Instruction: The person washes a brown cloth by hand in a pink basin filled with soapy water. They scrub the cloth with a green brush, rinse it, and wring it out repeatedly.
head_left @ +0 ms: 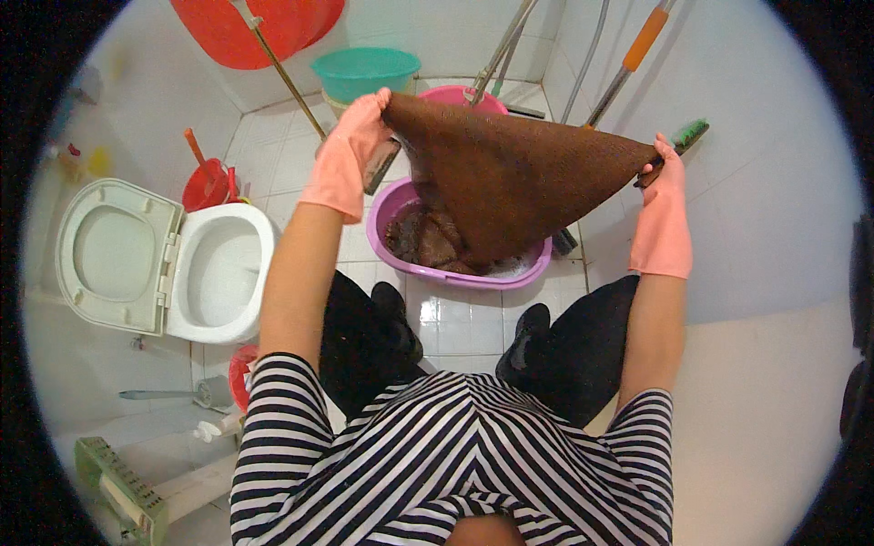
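A wet-looking brown mat or thick cloth (pixel 510 173) is stretched between my hands, its lower part hanging into a purple oval basin (pixel 437 273) on the floor. My left hand (pixel 350 150), in a pink rubber glove, grips one upper corner. At the other upper corner, my right hand (pixel 663 209) closes on the edge in a matching glove. Inside the basin, more dark brown cloth (pixel 435 238) lies bunched in water with some suds at the right end. How the hanging part meets the bunched cloth cannot be made out.
On the left stands a white toilet (pixel 228 273) with its lid raised, a red bucket (pixel 208 185) behind it. Against the far wall are a teal basin (pixel 366 73), a pink basin (pixel 464 96) and several long handles, one with an orange grip (pixel 645 41). A green-bristled brush (pixel 690 135) is at right.
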`<state>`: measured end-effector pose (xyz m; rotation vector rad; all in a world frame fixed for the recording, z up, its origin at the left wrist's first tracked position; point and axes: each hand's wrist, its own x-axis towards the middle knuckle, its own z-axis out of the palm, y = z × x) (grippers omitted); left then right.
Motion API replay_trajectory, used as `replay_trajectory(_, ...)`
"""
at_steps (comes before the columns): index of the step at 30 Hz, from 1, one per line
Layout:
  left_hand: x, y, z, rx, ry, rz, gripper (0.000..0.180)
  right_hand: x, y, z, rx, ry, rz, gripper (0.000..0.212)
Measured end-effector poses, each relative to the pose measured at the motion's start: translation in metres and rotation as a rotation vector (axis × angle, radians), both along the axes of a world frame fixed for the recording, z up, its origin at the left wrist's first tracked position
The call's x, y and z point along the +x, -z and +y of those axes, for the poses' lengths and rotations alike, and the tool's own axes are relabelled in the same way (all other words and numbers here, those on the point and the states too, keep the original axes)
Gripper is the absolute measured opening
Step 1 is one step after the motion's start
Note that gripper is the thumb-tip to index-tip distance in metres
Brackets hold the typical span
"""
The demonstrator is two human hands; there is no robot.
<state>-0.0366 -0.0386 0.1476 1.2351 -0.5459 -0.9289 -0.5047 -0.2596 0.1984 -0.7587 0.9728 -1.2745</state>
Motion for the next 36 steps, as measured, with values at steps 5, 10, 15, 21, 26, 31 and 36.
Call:
replay_trajectory(5,0.032,-0.104,0.01,-0.05,-0.019,-0.214,0.038,0.02,-0.043,0.008,-0.118,-0.031,-0.092,0.038)
replay_trajectory(10,0.047,-0.195,0.025,-0.105,0.044,-0.38,0.038,0.025,-0.152,0.008,-0.237,-0.028,-0.054,0.015)
replay_trajectory(15,0.053,-0.262,0.04,-0.142,0.124,-0.498,0.039,0.02,-0.217,-0.043,-0.435,-0.142,-0.104,0.029)
replay_trajectory(21,0.064,-0.309,0.06,-0.135,0.172,-0.594,0.04,0.074,-0.27,0.01,-0.493,-0.204,0.009,0.023)
replay_trajectory(26,0.074,-0.336,0.063,-0.157,0.253,-0.619,0.041,0.093,-0.289,0.033,-0.469,-0.246,0.163,0.017)
replay_trajectory(31,0.083,-0.331,0.046,-0.137,0.374,-0.582,0.042,0.087,-0.286,0.036,-0.428,-0.247,0.321,0.011)
replay_trajectory(36,0.132,-0.27,0.023,0.1,0.357,-0.623,0.045,0.1,-0.27,0.025,-0.394,-0.279,0.41,0.009)
